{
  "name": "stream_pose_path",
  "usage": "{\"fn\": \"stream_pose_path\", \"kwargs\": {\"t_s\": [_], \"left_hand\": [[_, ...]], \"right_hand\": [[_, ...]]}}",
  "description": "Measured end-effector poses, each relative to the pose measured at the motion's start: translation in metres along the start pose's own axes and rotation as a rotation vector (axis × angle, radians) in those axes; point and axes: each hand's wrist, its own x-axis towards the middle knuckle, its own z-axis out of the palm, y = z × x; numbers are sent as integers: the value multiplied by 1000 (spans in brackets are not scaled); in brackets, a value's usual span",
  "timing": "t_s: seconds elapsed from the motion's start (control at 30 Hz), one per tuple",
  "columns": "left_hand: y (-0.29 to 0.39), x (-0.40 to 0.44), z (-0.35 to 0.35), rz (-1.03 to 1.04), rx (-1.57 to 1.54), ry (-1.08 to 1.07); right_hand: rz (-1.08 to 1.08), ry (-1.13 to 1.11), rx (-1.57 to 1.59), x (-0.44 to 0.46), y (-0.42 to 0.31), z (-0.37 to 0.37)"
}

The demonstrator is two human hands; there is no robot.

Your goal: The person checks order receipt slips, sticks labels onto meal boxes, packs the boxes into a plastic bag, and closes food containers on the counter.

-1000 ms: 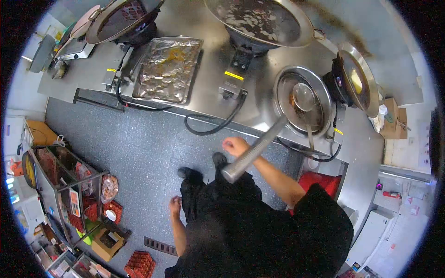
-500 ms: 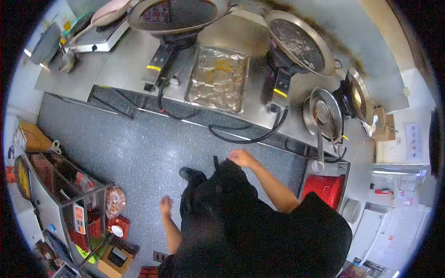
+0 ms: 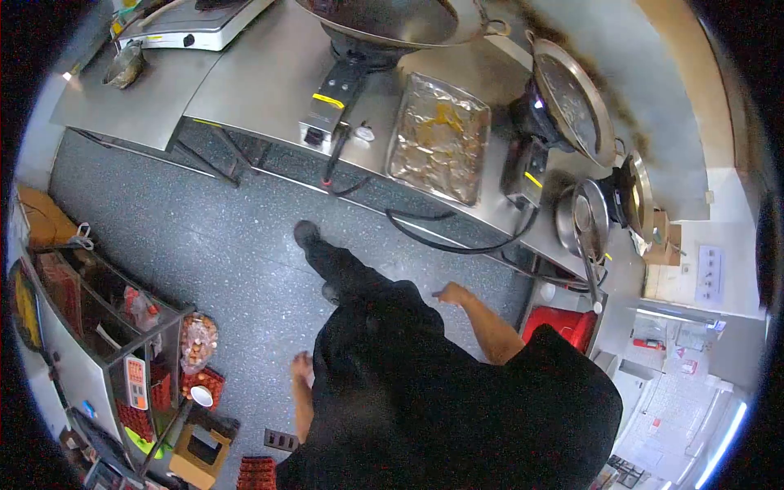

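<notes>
My left hand [image 3: 302, 367] hangs loosely at my side over the floor, its fingers slightly apart and holding nothing. On the other side, my right hand [image 3: 453, 292] is held out in front of my hip with a finger extended, also with nothing in it. Neither hand touches an object. Nearest the right one are the steel counter's front edge and a black hose [image 3: 457, 247] hanging from it. On the counter lies a foil-lined tray [image 3: 441, 139] with yellow-brown stains.
Along the steel counter [image 3: 261, 90] stand a large wok [image 3: 392, 24], a second wok [image 3: 572, 98] and a steel bowl with a ladle [image 3: 584, 220]. A wire-framed shelf [image 3: 147, 327], a bag of eggs [image 3: 198, 341] and a cardboard box [image 3: 196, 461] are at left. A red container [image 3: 559, 327] sits below right.
My view has shifted left along the counter, so the woks and tray appear further right. One leg has stepped forward. Both hands have swung slightly and remain without objects.
</notes>
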Motion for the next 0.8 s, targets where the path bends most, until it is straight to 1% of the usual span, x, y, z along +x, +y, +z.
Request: {"fn": "stream_pose_path", "kwargs": {"t_s": [0.03, 0.07, 0.1, 0.13, 0.17, 0.23, 0.27, 0.33, 0.37, 0.4, 0.47, 0.53, 0.57, 0.63, 0.7, 0.73, 0.77, 0.8], "left_hand": [[22, -1, -18, 105, -75, 69], [23, -5, -25, 215, -142, 131], [1, -5, -31, 40, -142, -1], [-23, 2, -31, -16, -159, -23], [-29, 9, -48, -50, -175, -22], [-30, 25, -98, -129, -257, 29], [-28, 33, -125, -185, -359, 66], [-17, 57, -193, -408, -832, 204], [-1, 74, -236, -620, -1020, 285], [-2, 95, -268, -519, -1001, 384], [-10, 116, -318, -337, -941, 548], [2, 127, -368, -344, -905, 598], [11, 134, -391, -344, -896, 638], [42, 132, -429, -380, -992, 630], [64, 137, -442, -403, -1130, 610], [77, 141, -447, -411, -1271, 615], [98, 141, -458, -418, -1413, 616], [102, 149, -455, -333, -1541, 564]], "right_hand": [[45, -60, 50, 1, -10, -1], [81, -116, 91, 5, -25, -10], [296, -158, 245, 29, -36, -9], [519, -166, 388, 53, -48, -8], [296, -225, 419, 76, -50, -8], [4, -150, 176, 170, -43, 6], [112, -98, 104, 184, -95, -20], [-316, 95, -434, 229, -165, -65], [-167, 160, 100, 241, -210, -93], [-12, 194, 639, 250, -255, -114], [-257, -53, 541, 282, -328, -157], [-507, -134, 434, 273, -406, -205], [-610, -130, 380, 260, -441, -224], [-793, -131, 235, 234, -507, -252], [-855, -179, 125, 191, -569, -270], [-1000, -197, 271, 198, -584, -250], [-1069, -166, 205, 151, -618, -267], [-1178, -50, 174, 141, -637, -257]]}}
